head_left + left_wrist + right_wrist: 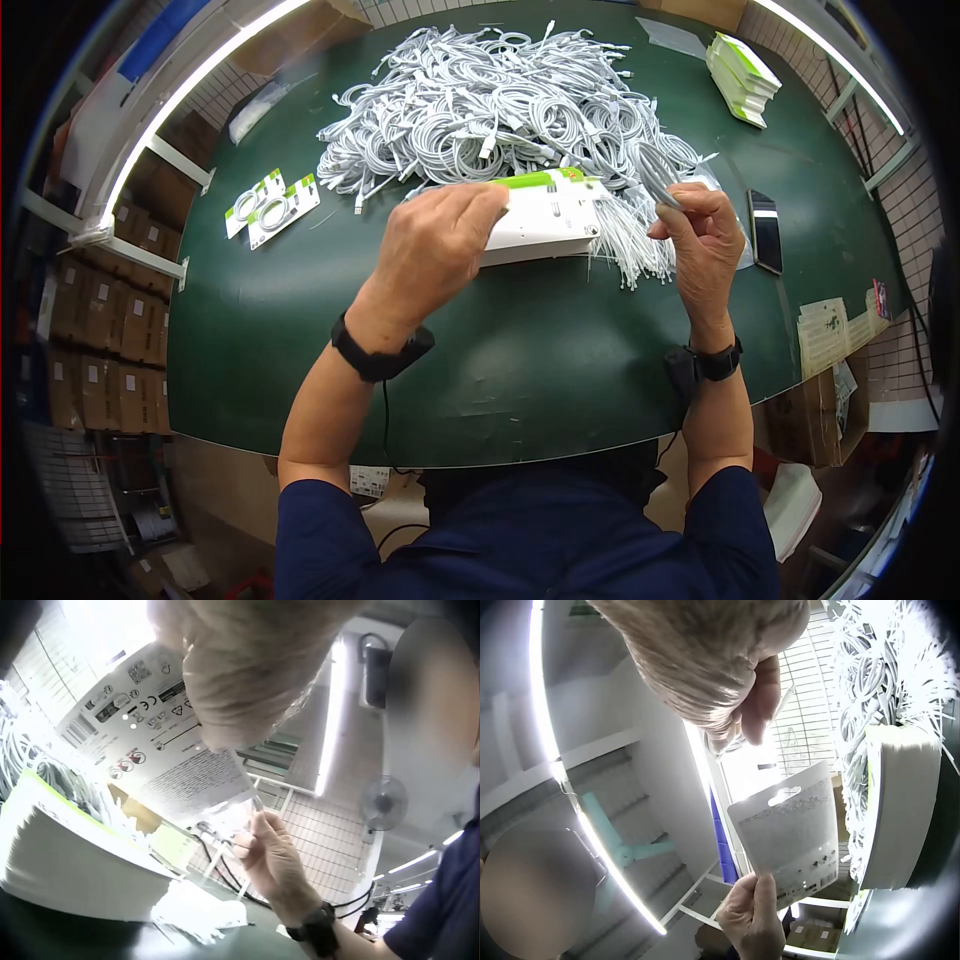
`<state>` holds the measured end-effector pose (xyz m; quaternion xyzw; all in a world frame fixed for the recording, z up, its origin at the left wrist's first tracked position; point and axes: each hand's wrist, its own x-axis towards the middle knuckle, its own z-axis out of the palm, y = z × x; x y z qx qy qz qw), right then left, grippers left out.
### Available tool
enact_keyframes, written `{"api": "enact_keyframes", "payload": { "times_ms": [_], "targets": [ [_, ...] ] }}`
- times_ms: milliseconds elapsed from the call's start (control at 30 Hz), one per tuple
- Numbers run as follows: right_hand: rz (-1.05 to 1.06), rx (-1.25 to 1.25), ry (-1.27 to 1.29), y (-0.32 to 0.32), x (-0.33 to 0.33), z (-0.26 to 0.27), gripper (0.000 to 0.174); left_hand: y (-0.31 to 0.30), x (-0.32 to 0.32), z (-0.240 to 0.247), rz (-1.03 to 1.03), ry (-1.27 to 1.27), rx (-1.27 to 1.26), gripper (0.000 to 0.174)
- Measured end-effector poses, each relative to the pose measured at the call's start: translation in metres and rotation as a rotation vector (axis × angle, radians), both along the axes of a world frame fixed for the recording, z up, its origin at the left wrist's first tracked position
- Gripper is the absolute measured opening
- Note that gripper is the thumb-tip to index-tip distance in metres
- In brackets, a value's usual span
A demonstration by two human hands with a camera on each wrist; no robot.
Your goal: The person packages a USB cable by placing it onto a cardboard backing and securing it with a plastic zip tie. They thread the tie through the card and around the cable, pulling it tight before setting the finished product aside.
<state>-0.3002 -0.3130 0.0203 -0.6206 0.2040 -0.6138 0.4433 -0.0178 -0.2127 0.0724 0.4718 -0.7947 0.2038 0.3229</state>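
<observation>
My left hand [440, 240] pinches the lower edge of a white printed packaging card [150, 735], which has a hang hole [784, 796] at its top. The card stands tilted above a thick stack of white cards with green edging [540, 225]. Over to the right, my right hand [705, 240] holds a coiled grey-white cable [655, 175] between thumb and fingers. In the right wrist view, most of that coil is hidden behind the hand. A bundle of thin white ties [635, 240] lies between the card stack and the right hand.
A large heap of coiled white cables [500, 105] covers the back of the green table [500, 380]. Two carded cables [285, 210] lie at the left. A stack of green-white cards [740, 80] stands back right, with a phone [765, 232] nearer.
</observation>
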Motion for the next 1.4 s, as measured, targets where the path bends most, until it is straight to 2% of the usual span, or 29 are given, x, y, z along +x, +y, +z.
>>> {"api": "enact_keyframes", "payload": {
  "times_ms": [67, 167, 200, 300, 500, 633, 733, 833, 867, 967, 1000, 1033, 1100, 1200, 1267, 1400],
  "targets": [
    [0.023, 0.018, -0.024, 0.005, -0.002, 0.008, 0.019, 0.025, -0.010, 0.001, 0.006, -0.038, 0.053, 0.016],
    [0.132, 0.005, 0.036, 0.017, 0.004, 0.012, 0.020, 0.054, -0.028, -0.013, -0.008, -0.064, 0.266, 0.014],
    [0.159, -0.006, 0.115, 0.024, 0.006, 0.013, 0.020, 0.058, -0.029, -0.022, -0.003, -0.101, 0.322, 0.014],
    [0.190, -0.279, 0.418, 0.042, 0.023, 0.016, 0.020, 0.058, -0.032, -0.041, 0.013, -0.053, 0.360, 0.015],
    [0.062, -0.470, 0.591, 0.052, 0.051, -0.012, 0.021, 0.050, -0.037, -0.062, -0.011, 0.076, 0.335, 0.011],
    [-0.002, -0.521, 0.574, 0.050, 0.054, -0.017, 0.022, 0.047, -0.036, -0.065, -0.055, 0.207, 0.291, 0.016],
    [0.013, -0.535, 0.535, 0.048, 0.055, -0.020, 0.022, 0.050, -0.038, -0.055, -0.126, 0.307, 0.024, 0.021],
    [0.079, -0.485, 0.532, 0.048, 0.051, -0.020, 0.022, 0.078, -0.047, -0.058, -0.118, 0.576, 0.198, 0.020],
    [0.096, -0.497, 0.531, 0.047, 0.050, -0.020, 0.022, 0.088, -0.049, -0.053, -0.138, 0.694, 0.435, 0.017],
    [0.151, -0.550, 0.521, 0.046, 0.049, -0.021, 0.022, 0.105, -0.059, -0.070, -0.126, 1.452, 1.083, 0.019],
    [0.166, -0.571, 0.512, 0.047, 0.050, -0.023, 0.021, 0.105, -0.057, -0.077, -0.134, 1.547, 1.180, 0.033],
    [0.182, -0.592, 0.502, 0.049, 0.051, -0.024, 0.021, 0.104, -0.059, -0.083, -0.157, 1.834, 1.217, 0.041],
    [0.202, -0.640, 0.504, 0.054, 0.052, -0.023, 0.020, 0.102, -0.052, -0.085, -0.255, 2.252, 1.261, 0.041],
    [0.220, -0.700, 0.512, 0.059, 0.054, -0.022, 0.019, 0.100, -0.046, -0.082, -0.261, 2.321, 1.172, 0.033],
    [0.221, -0.704, 0.525, 0.060, 0.055, -0.024, 0.019, 0.103, -0.042, -0.098, -0.266, 2.271, 1.195, 0.030],
    [0.302, -0.508, 0.609, 0.061, 0.055, -0.007, 0.021, 0.101, -0.043, -0.091, -0.247, 2.157, 1.137, 0.025]
  ]
}}
